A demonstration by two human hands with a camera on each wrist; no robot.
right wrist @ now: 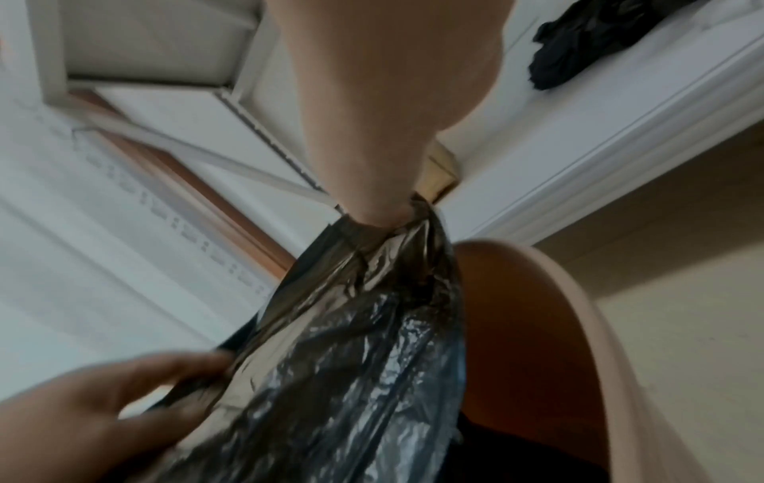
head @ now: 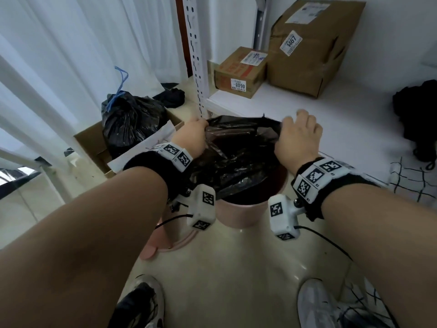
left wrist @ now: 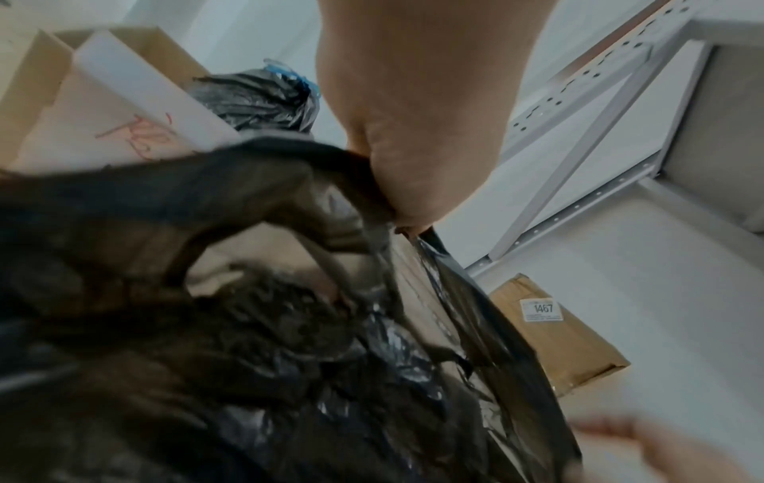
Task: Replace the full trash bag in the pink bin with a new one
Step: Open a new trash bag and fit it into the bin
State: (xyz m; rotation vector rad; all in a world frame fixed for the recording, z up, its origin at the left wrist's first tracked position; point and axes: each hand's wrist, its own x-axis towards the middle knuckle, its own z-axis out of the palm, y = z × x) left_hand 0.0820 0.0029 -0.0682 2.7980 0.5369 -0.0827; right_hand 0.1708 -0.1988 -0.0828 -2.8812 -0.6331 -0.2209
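A new black trash bag (head: 234, 150) hangs stretched over the open pink bin (head: 236, 213) on the floor, its lower part inside the bin. My left hand (head: 192, 136) grips the bag's left top edge (left wrist: 330, 183). My right hand (head: 299, 136) grips the right top edge (right wrist: 392, 235), just above the bin's rim (right wrist: 570, 294). Between the two hands the bag's mouth is held up. A full black bag (head: 130, 119), tied with a blue string, sits in a cardboard box (head: 94, 143) at the left.
A white metal shelf post (head: 197, 55) stands right behind the bin. Two cardboard parcels (head: 241, 72) (head: 314, 43) lie on the low white shelf. The pink bin lid (head: 160, 240) lies on the floor at the left. My feet (head: 142, 301) stand close below.
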